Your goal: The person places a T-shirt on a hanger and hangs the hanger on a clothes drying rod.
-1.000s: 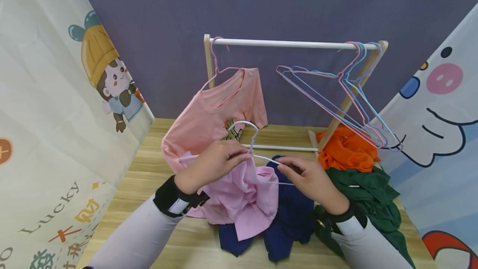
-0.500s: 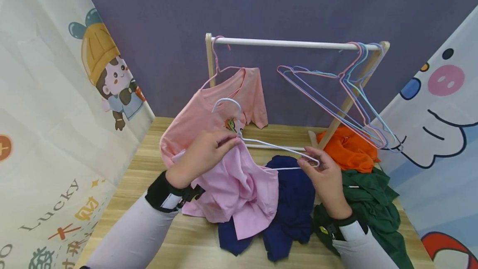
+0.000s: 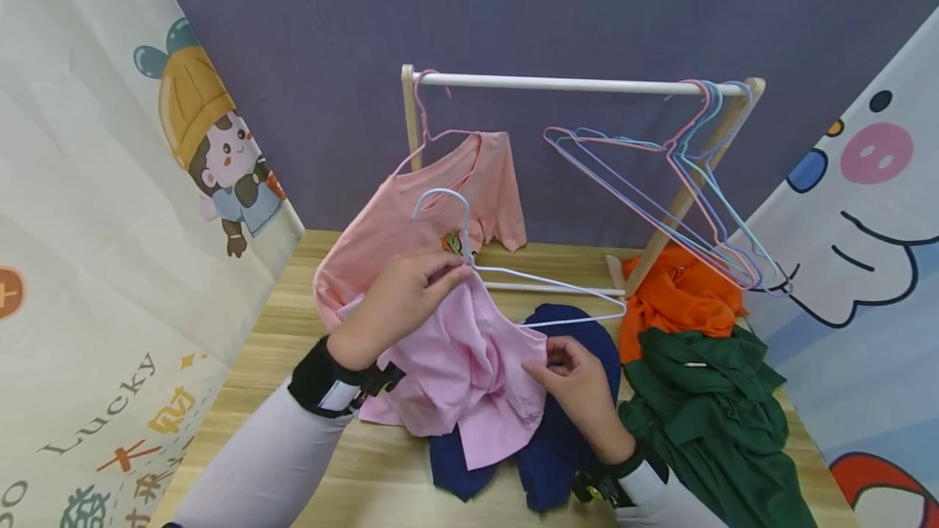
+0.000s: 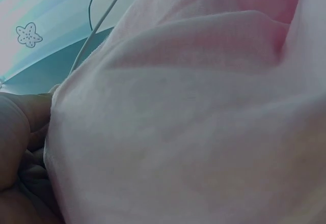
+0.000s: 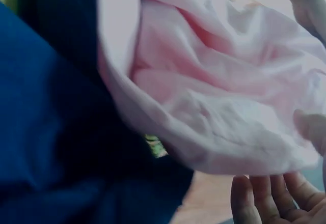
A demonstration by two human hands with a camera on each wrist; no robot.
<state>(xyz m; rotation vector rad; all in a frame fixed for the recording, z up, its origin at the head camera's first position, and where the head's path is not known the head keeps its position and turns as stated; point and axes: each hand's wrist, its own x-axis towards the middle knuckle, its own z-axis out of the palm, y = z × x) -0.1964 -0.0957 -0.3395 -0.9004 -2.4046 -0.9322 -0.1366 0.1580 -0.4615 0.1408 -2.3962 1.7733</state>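
A pink garment (image 3: 469, 365) hangs bunched over the left part of a white hanger (image 3: 565, 279). My left hand (image 3: 399, 296) pinches the cloth's edge near the hanger's neck, just below the hook. In the left wrist view the pink cloth (image 4: 168, 117) fills most of the picture. The hanger's right end sticks out bare. My right hand (image 3: 579, 385) is at the garment's right edge. In the right wrist view its thumb lies over the cloth and its fingers (image 5: 242, 196) show just beyond the edge, spread apart from the thumb.
Behind stands a rack (image 3: 543, 84) with a peach T-shirt (image 3: 433, 210) on a hanger at its left and several bare hangers (image 3: 682, 186) at its right. A navy garment (image 3: 565, 446) lies under the pink one. Green (image 3: 719, 414) and orange (image 3: 682, 292) garments lie at right.
The hanger and my left hand have risen and shifted left, baring the hanger's right end. My right hand has let go of the hanger and come down to the pink garment's edge.
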